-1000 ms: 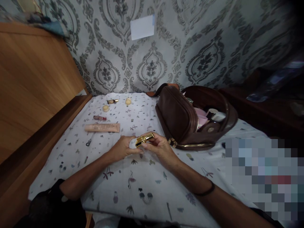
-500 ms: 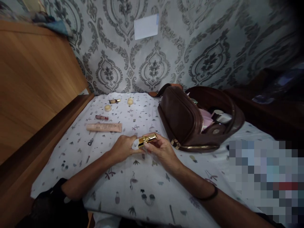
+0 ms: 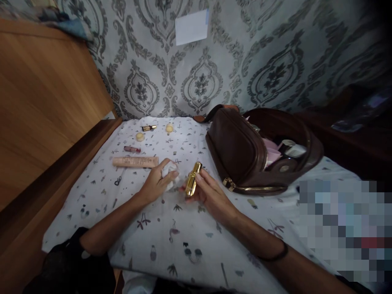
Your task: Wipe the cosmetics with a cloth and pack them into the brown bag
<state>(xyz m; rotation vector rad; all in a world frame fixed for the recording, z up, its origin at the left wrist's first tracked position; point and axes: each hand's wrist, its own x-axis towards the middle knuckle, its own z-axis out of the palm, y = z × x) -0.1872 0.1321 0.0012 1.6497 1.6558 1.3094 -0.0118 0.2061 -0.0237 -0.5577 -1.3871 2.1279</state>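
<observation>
A crumpled white tissue [image 3: 169, 168] is pinched in my left hand [image 3: 155, 182], thumb on top. My right hand [image 3: 211, 192] grips a shiny gold lipstick tube [image 3: 193, 179], tilted with its upper end to the right. A small gap separates the tube from the tissue. Both hands hover over the patterned white sheet [image 3: 171, 220]. Just left of my left hand lies a peach squeeze tube [image 3: 134, 161]. Beyond it are a pinkish lip tube [image 3: 132, 149], two small yellowish round pieces, one nearer [image 3: 140, 136] and one farther [image 3: 169, 128], and a black-and-gold lipstick [image 3: 149, 128].
An unzipped dark brown bag [image 3: 239, 151] stands at the right, with pink and white items inside. A wooden panel [image 3: 52, 77] borders the left side. Patterned wallpaper [image 3: 141, 90] covers the wall behind, with a white card [image 3: 191, 27] on it.
My left hand has drawn back leftward from the gold lipstick tube, bringing the white tissue with it. In my right hand the tube has turned from nearly level to more upright.
</observation>
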